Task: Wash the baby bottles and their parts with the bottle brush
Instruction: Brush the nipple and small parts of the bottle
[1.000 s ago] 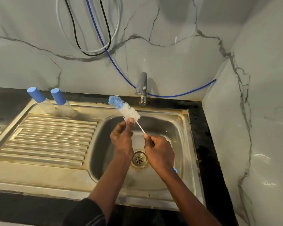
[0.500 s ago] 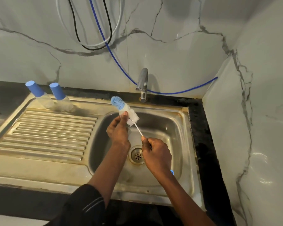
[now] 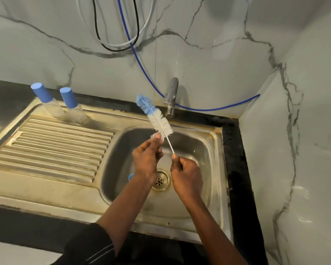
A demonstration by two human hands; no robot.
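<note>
Over the sink basin (image 3: 208,150), my right hand (image 3: 186,175) grips the thin white handle of the bottle brush (image 3: 154,116). The brush points up and left, its blue tip above white bristles. My left hand (image 3: 146,159) reaches up to the base of the bristles and pinches what looks like a small clear part (image 3: 152,136) against them; most of that part is hidden. Two clear baby bottles with blue caps, one (image 3: 46,101) beside the other (image 3: 71,105), stand at the back of the drainboard. A small blue part (image 3: 130,176) lies in the basin by my left wrist.
A chrome tap (image 3: 171,98) stands behind the basin, just right of the brush tip. The drain (image 3: 161,181) sits between my wrists. The ribbed drainboard (image 3: 55,146) lies to the left. Marble walls close the back and right; cables and a blue hose (image 3: 218,108) hang there.
The brush stays in both hands at nearly the same angle. My left fingers have shifted slightly at the bristle base. A small blue part now shows beside my left wrist.
</note>
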